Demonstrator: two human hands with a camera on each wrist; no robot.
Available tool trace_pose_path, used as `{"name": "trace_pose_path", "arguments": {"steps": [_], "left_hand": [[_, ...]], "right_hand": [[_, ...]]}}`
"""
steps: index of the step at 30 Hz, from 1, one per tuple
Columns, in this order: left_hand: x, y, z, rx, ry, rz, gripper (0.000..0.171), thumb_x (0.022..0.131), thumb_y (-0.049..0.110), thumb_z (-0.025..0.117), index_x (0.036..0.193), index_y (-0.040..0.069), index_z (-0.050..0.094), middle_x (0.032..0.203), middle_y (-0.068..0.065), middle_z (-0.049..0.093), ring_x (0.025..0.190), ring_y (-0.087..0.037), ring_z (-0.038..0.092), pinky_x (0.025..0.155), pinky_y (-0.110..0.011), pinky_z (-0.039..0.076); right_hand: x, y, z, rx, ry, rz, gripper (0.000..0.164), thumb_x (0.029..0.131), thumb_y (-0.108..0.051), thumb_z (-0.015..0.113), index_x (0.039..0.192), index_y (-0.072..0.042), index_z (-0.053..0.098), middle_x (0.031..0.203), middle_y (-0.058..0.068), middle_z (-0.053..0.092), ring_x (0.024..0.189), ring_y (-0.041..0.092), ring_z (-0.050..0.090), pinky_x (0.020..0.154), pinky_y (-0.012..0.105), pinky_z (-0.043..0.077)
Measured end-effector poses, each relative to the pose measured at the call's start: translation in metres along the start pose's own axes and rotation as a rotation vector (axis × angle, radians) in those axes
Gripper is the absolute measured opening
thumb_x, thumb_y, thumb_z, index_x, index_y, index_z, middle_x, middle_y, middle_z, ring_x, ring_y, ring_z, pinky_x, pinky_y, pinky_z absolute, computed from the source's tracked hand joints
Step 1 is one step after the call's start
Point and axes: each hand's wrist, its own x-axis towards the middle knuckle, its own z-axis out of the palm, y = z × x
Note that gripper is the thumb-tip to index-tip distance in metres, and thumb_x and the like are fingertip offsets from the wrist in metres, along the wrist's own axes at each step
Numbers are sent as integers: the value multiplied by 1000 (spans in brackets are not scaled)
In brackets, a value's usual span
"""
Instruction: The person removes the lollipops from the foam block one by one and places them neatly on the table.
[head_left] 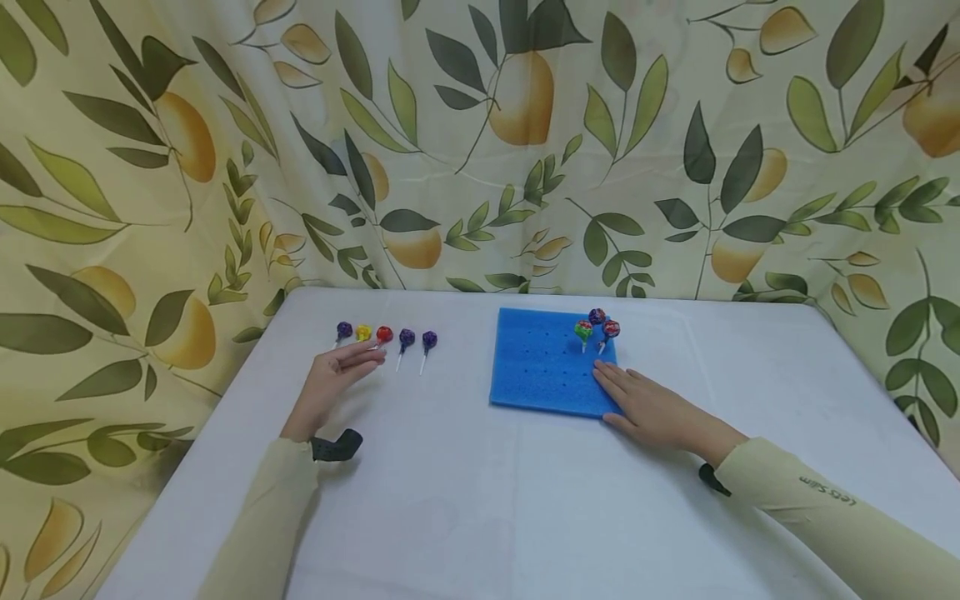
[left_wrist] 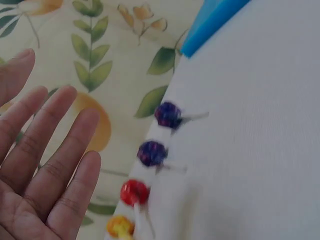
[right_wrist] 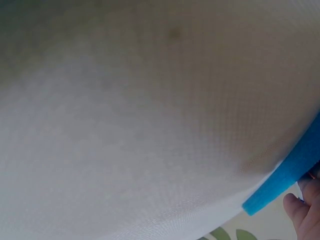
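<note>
My left hand (head_left: 337, 382) is over the left of the table, fingers extended, beside a row of lollipops. In that row are a purple lollipop (head_left: 344, 330), a yellow lollipop (head_left: 363, 332), a red lollipop (head_left: 384, 334) and two more purple ones to the right. The left wrist view shows the left hand (left_wrist: 45, 170) with spread fingers and nothing in it. My right hand (head_left: 652, 410) rests on the right edge of a blue foam board (head_left: 525, 375). A green lollipop (head_left: 583, 331) and two dark-wrapped lollipops (head_left: 611, 329) stand upright in the board's far right corner.
Rows of small holes mark the foam board. A white cloth (head_left: 450, 500) covers the table. Behind and to the left hangs a curtain (head_left: 465, 208) printed with fruit and leaves. Dark straps sit at both wrists.
</note>
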Motion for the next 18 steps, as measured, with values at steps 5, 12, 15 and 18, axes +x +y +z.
{"name": "trace_pose_path", "arguments": {"steps": [5, 12, 15, 18], "left_hand": [[17, 11, 23, -66, -88, 75, 48, 91, 19, 62, 133, 1, 50, 128, -24, 57, 108, -13, 65, 90, -13, 48], [44, 24, 55, -77, -152, 83, 43, 92, 14, 60, 133, 3, 51, 126, -21, 60, 111, -18, 63, 97, -25, 48], [55, 30, 69, -61, -168, 68, 44, 92, 15, 60, 134, 4, 50, 126, -18, 61, 112, -21, 63, 101, -32, 46], [66, 35, 82, -59, -184, 74, 43, 92, 16, 59, 134, 6, 51, 125, -16, 62, 112, -21, 63, 102, -35, 45]], "right_hand": [[-1, 0, -1, 4, 1, 0, 70, 95, -39, 51, 146, 2, 26, 154, 21, 24, 140, 39, 26, 111, 54, 28], [-1, 0, -1, -2, 4, 2, 70, 94, -40, 51, 146, 2, 26, 153, 21, 25, 140, 39, 27, 111, 54, 29], [-1, 0, -1, -5, 9, -4, 70, 94, -39, 51, 145, 3, 27, 153, 21, 26, 140, 39, 27, 111, 54, 29], [-1, 0, -1, -7, 12, -10, 70, 95, -39, 51, 145, 3, 27, 153, 21, 26, 140, 39, 27, 111, 53, 29]]}}
